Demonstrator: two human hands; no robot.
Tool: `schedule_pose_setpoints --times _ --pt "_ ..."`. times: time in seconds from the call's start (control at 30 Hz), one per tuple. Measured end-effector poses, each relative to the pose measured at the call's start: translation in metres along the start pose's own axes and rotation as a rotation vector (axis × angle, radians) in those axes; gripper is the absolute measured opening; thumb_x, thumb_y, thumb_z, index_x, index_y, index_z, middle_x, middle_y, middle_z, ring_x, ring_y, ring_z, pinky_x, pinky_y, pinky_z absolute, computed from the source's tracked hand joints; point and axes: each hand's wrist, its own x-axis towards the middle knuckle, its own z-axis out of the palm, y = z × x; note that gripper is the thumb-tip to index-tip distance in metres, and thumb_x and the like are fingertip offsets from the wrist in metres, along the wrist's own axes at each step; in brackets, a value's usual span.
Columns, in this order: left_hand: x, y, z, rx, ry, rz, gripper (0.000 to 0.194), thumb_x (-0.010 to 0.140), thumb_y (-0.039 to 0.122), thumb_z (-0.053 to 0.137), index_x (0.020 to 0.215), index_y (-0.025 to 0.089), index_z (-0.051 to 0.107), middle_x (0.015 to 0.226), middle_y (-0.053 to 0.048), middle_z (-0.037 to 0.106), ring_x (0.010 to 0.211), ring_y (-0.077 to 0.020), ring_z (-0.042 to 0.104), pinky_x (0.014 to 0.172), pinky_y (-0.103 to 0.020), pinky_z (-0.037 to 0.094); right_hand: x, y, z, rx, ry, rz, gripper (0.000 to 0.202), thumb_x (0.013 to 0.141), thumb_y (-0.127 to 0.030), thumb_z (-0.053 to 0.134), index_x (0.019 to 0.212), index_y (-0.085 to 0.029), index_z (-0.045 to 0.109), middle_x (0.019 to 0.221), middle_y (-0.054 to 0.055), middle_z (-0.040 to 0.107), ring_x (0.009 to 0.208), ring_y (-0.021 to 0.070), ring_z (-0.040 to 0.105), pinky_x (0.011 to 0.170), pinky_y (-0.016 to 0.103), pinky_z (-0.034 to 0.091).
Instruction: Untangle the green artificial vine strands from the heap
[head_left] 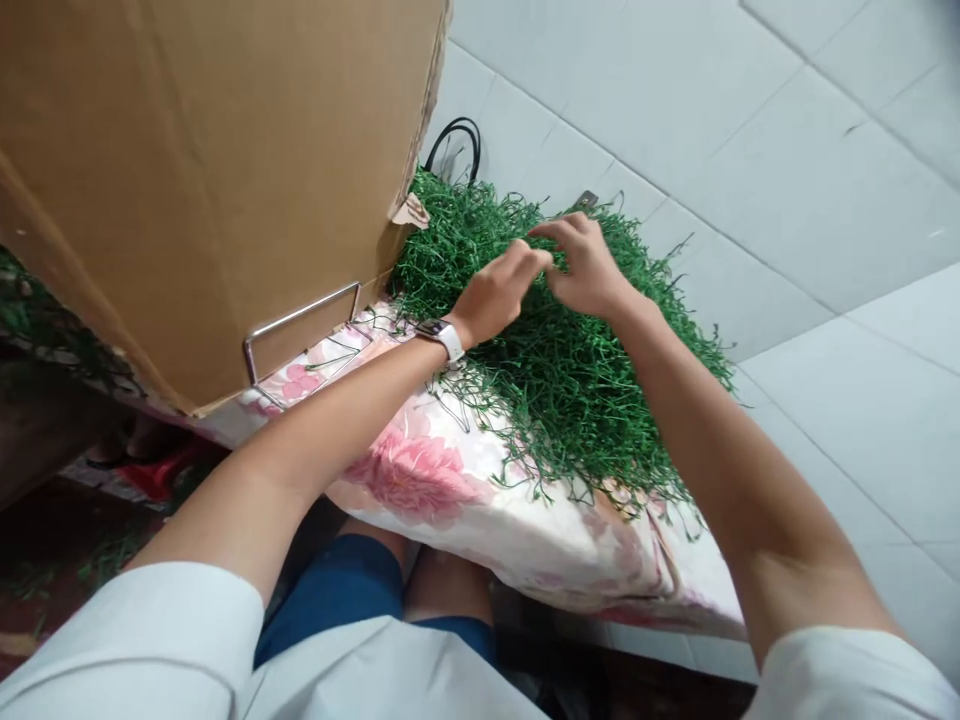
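Observation:
A large heap of thin green plastic-looking stems (600, 400) with small branched tips lies on a cloth with pink flowers (420, 470). Over the heap, my left hand (504, 288) has its fingers closed together; whatever is in them is hidden. A watch with a white strap (442, 335) is on that wrist. My right hand (583, 268) is close beside it, above the same stems. Its fingers are bent but apart from the thumb, and I see nothing held between them. The two hands nearly meet at the fingertips.
A tall cardboard sheet or box side (225, 180) stands on the left, with a metal wire frame (300, 322) at its foot. Behind the heap is a white tiled wall (675, 120) with a black cable loop (454, 130). Something red (154, 475) shows low at left.

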Motion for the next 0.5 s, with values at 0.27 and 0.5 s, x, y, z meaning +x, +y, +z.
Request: schedule_pose_setpoints --times 0.27,0.5 --pt "0.022 -0.028 0.006 -0.445 0.527 -0.309 0.034 0.11 0.05 0.018 0.107 0.027 0.044 0.091 -0.002 0.053 0.061 -0.0115 0.051 0.062 -0.027 0.048 0.016 -0.003 0.008 -0.07 -0.072 -0.21 0.036 0.095 -0.039 0.053 0.121 -0.025 0.074 0.101 0.012 0.069 0.097 0.0298 0.063 0.096 0.054 0.049" --pt "0.041 -0.036 -0.008 -0.484 0.759 -0.337 0.042 0.106 0.065 0.021 0.1 0.027 0.038 0.088 -0.001 0.044 0.055 -0.0107 0.041 0.053 -0.028 0.038 0.036 0.016 0.002 0.167 -0.024 -0.09 0.014 0.09 -0.03 0.066 0.083 -0.024 0.076 0.079 0.003 0.07 0.079 0.0206 0.063 0.09 0.043 0.049"
